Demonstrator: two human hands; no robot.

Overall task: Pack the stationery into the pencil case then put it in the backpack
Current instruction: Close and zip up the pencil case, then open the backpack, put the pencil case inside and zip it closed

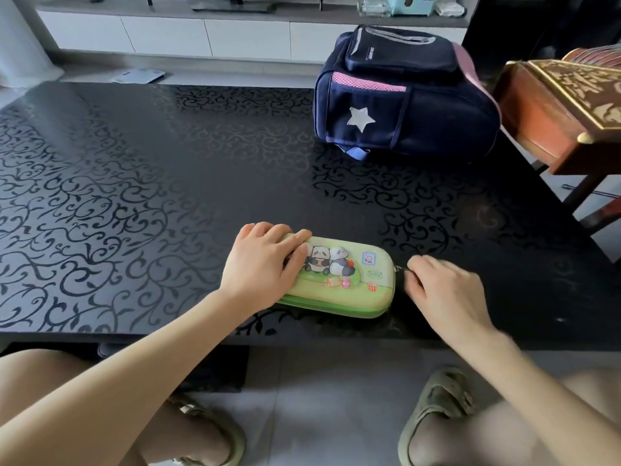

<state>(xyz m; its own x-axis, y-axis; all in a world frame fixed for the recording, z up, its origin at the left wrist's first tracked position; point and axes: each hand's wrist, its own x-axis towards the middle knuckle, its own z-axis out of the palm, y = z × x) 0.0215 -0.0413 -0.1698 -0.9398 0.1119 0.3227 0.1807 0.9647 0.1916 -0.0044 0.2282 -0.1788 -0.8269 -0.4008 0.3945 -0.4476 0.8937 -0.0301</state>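
A green pencil case [356,280] with pandas on its lid lies closed near the front edge of the black table [134,183]. My left hand [262,267] rests flat on the case's left end, fingers straight across the lid. At the case's right end, my right hand [440,290] pinches the small metal zipper pull [400,269]. A navy backpack [403,92] with pink trim and a white star stands at the far right of the table, well behind the case. No loose stationery is in view.
A carved wooden chest [564,112] on a stand sits just off the table's right side, close to the backpack. A white cabinet [208,35] runs along the back wall. My knees and sandalled feet are below the table's front edge.
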